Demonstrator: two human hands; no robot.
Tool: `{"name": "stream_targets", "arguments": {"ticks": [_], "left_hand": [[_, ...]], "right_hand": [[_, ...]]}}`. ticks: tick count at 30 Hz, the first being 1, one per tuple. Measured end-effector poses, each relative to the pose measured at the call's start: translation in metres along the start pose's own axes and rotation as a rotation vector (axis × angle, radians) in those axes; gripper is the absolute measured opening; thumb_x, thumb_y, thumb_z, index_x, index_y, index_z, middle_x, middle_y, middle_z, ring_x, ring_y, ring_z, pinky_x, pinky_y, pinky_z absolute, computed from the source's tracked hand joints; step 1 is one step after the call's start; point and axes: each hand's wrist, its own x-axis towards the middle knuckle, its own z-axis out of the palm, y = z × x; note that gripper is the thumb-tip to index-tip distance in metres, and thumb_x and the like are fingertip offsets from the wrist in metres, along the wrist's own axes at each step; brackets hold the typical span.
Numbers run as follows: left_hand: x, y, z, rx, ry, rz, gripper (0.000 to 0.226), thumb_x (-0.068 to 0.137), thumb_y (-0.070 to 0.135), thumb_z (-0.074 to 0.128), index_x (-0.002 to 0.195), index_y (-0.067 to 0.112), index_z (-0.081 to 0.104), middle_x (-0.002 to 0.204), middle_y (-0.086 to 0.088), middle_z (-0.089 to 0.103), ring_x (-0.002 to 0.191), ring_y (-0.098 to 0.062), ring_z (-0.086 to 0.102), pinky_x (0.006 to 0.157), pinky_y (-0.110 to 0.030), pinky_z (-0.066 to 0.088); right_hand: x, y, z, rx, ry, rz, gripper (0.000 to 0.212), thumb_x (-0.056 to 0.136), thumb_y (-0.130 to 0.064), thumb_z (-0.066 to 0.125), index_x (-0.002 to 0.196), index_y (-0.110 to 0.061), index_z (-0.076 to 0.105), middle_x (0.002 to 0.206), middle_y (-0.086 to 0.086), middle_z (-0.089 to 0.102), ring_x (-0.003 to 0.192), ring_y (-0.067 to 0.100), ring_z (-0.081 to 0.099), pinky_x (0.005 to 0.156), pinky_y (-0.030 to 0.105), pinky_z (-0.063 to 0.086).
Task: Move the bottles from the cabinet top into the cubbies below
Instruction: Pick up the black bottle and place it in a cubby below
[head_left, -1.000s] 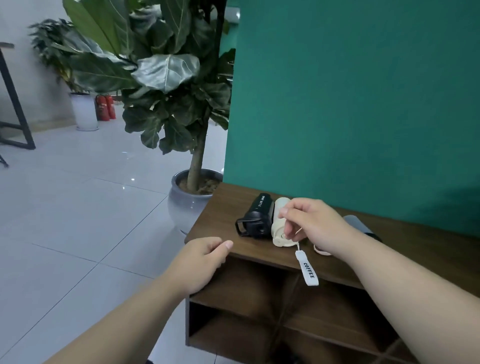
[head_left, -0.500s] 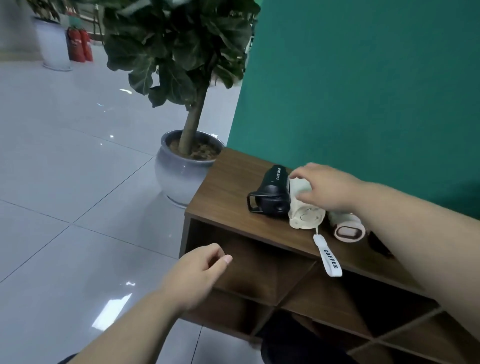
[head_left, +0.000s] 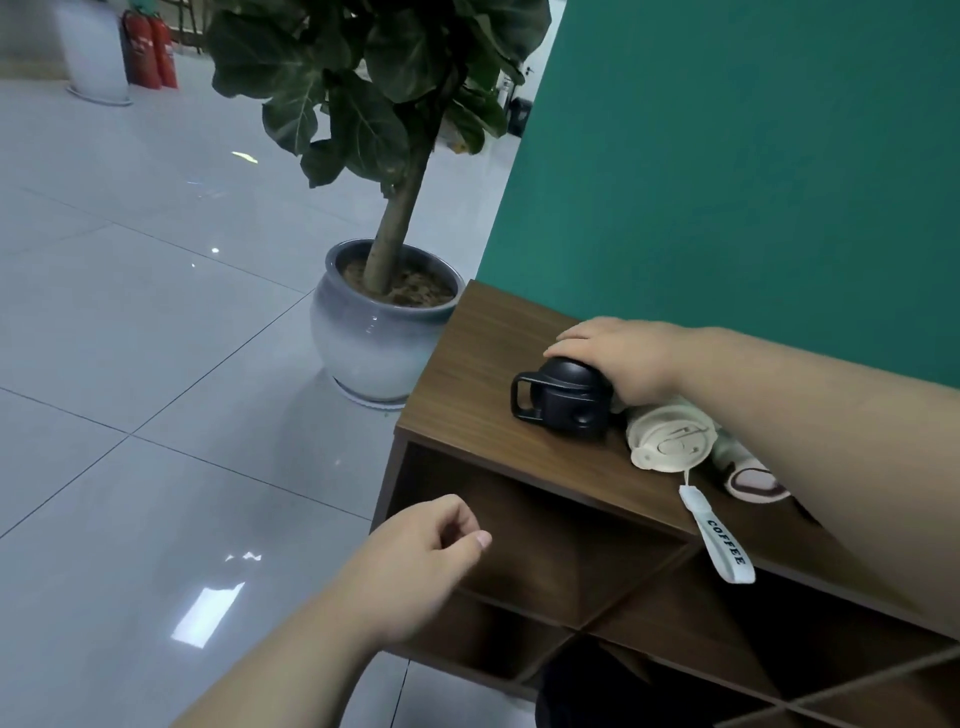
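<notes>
Three bottles lie on their sides on the brown cabinet top. The black bottle with a loop handle is leftmost, and my right hand rests over its body, fingers curled around it. Beside it lies a cream bottle whose white "COFFEE" strap hangs over the front edge. A pink-capped bottle lies further right, partly hidden by my right forearm. My left hand hovers loosely curled and holding nothing in front of the upper-left cubby.
A large potted plant in a grey ceramic pot stands on the tiled floor just left of the cabinet. A green wall backs the cabinet. Diagonal dividers form the cubbies. Red fire extinguishers stand far back left.
My right hand has shifted from the cream bottle leftward onto the black bottle. My head has come closer and tilted down, so the cubbies show more. The left hand stays low before the cabinet.
</notes>
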Motion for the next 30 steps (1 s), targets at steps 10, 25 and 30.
{"name": "stream_targets", "arguments": {"ticks": [10, 25, 30], "left_hand": [[0.005, -0.017, -0.01, -0.02, 0.037, -0.09, 0.018, 0.103, 0.023, 0.056, 0.087, 0.025, 0.063, 0.083, 0.008, 0.065, 0.079, -0.012, 0.058, 0.074, -0.032, 0.047], [0.008, -0.037, 0.006, 0.092, -0.199, -0.16, 0.012, 0.086, 0.023, 0.07, 0.082, 0.033, 0.064, 0.081, 0.011, 0.069, 0.08, -0.014, 0.064, 0.076, -0.034, 0.058], [0.023, -0.062, 0.032, 0.26, -0.302, -0.211, 0.03, 0.093, 0.025, 0.072, 0.12, 0.028, 0.06, 0.101, 0.005, 0.068, 0.093, -0.02, 0.064, 0.082, -0.029, 0.052]], "right_hand": [[-0.01, -0.078, -0.014, -0.008, 0.284, -0.241, 0.057, 0.056, -0.057, 0.075, 0.102, -0.036, 0.049, 0.098, -0.013, 0.061, 0.097, 0.021, 0.062, 0.079, 0.039, 0.054], [-0.103, -0.186, 0.147, 1.185, 0.329, -0.012, 0.078, 0.051, -0.049, 0.091, 0.115, -0.059, 0.047, 0.117, -0.041, 0.059, 0.108, -0.011, 0.062, 0.089, 0.024, 0.053], [-0.062, -0.196, 0.203, 1.367, 0.288, 0.216, 0.075, 0.044, -0.053, 0.088, 0.106, -0.061, 0.046, 0.105, -0.027, 0.068, 0.102, -0.001, 0.066, 0.088, 0.027, 0.055]]}}
